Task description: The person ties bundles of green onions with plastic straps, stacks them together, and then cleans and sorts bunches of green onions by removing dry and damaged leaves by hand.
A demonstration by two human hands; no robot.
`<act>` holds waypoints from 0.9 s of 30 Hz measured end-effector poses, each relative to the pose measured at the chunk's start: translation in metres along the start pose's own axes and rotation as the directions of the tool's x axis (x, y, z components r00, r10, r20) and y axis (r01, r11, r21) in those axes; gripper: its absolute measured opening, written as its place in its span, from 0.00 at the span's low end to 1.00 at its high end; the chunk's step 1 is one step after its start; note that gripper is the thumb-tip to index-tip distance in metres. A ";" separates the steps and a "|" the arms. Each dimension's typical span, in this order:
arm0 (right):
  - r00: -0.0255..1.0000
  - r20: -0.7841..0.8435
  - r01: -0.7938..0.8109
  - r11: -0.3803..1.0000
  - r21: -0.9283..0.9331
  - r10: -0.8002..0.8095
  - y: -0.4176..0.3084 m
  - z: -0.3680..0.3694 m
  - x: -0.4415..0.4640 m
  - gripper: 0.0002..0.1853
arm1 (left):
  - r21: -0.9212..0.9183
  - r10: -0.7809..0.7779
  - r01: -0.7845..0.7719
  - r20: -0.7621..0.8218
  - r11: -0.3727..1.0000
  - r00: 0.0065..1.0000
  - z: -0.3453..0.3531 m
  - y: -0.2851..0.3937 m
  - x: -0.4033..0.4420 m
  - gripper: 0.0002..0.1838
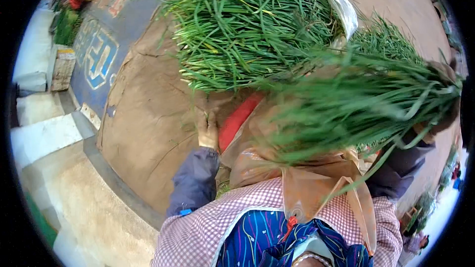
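Observation:
A big bunch of long green stalks (366, 104), blurred by motion, stretches across the right side. My right hand (426, 127) is at its far right end, its fingers wrapped round the stalks and partly hidden. My left hand (207, 127) is low over the brown cloth (143, 138), beside a red strip (240, 121), with its fingers close together; whatever they may hold is too small to name. Above it lies a thick pile of green stalks (252, 29), pale ends to the left. A brown plastic bag (302, 188) lies against my checkered apron (198, 232).
White plastic sheeting (341, 0) borders the pile's upper right. More greens (386, 39) lie behind the held bunch. A blue painted surface (99, 54) and a wooden block (64, 67) are at the left. Another person (418, 242) is at the lower right edge.

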State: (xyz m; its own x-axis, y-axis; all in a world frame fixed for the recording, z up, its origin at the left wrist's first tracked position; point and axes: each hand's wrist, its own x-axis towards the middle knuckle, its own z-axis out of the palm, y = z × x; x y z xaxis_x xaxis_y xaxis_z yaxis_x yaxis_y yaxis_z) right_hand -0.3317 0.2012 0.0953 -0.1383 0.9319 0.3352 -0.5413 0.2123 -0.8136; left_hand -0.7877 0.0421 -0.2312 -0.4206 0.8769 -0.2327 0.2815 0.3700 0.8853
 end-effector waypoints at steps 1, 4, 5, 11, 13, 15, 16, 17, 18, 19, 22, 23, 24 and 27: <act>1.000 0.022 -0.001 0.997 0.073 0.000 0.024 0.012 0.004 0.30 | -0.039 0.071 -0.072 -0.017 0.997 0.997 -0.013 0.039 -0.001 0.23; 0.999 0.045 -0.021 0.970 0.242 0.011 0.077 0.061 0.000 0.34 | -0.386 0.198 -0.233 -0.129 0.893 0.972 -0.048 0.176 0.002 0.26; 0.998 0.015 -0.060 0.969 0.241 0.058 0.086 0.080 -0.007 0.31 | -0.481 0.258 -0.327 -0.205 0.814 0.944 -0.060 0.208 0.007 0.25; 0.988 0.003 -0.145 0.912 0.384 0.156 0.097 0.097 -0.037 0.27 | -0.499 0.606 -0.390 0.404 0.774 0.685 -0.019 0.379 -0.008 0.15; 0.979 -0.049 -0.143 0.834 0.533 0.199 0.091 0.091 -0.045 0.26 | -0.504 0.563 -0.274 0.616 0.819 0.551 0.036 0.407 -0.024 0.12; 0.965 -0.056 -0.185 0.816 0.548 0.256 0.080 0.069 -0.053 0.25 | -0.433 0.463 -0.173 0.773 0.885 0.433 0.089 0.412 -0.013 0.11; 0.967 -0.047 -0.182 0.807 0.562 0.251 0.078 0.061 -0.055 0.24 | -0.455 0.429 -0.055 0.783 0.889 0.449 0.110 0.414 -0.018 0.12; 0.956 -0.144 -0.122 0.793 0.597 0.255 0.068 0.061 -0.062 0.24 | -0.434 0.388 0.005 0.812 0.901 0.436 0.129 0.414 -0.019 0.13; 0.954 -0.167 -0.103 0.793 0.600 0.250 0.065 0.052 -0.068 0.24 | -0.409 0.346 0.066 0.838 0.910 0.423 0.143 0.417 -0.022 0.13; 0.951 -0.186 -0.088 0.792 0.604 0.248 0.068 0.040 -0.072 0.23 | -0.358 0.308 0.068 0.873 0.931 0.377 0.153 0.422 -0.026 0.14; 0.954 -0.196 -0.038 0.739 0.673 0.228 0.062 0.026 -0.073 0.18 | -0.348 0.341 -0.005 0.916 0.938 0.210 0.175 0.436 -0.028 0.22; 0.968 -0.168 -0.022 0.733 0.679 0.185 0.059 0.023 -0.068 0.17 | -0.299 0.321 -0.128 0.924 0.946 0.207 0.177 0.447 -0.027 0.27; 0.981 -0.136 -0.009 0.727 0.686 0.140 0.055 0.022 -0.061 0.17 | -0.249 0.304 -0.251 0.929 0.935 0.209 0.175 0.466 -0.028 0.33; 0.995 -0.092 0.092 0.651 0.754 -0.034 0.030 0.040 -0.039 0.17 | -0.326 0.375 -0.529 0.927 0.783 -0.016 0.164 0.514 -0.029 0.52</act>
State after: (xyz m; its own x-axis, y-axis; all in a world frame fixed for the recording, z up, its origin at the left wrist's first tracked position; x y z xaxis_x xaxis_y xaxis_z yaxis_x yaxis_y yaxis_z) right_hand -0.3764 0.1597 0.0769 -0.0429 0.9474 0.3171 -0.9900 0.0023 -0.1409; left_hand -0.4894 0.2566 0.1647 0.9117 0.4092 -0.0369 0.1615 -0.2744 0.9480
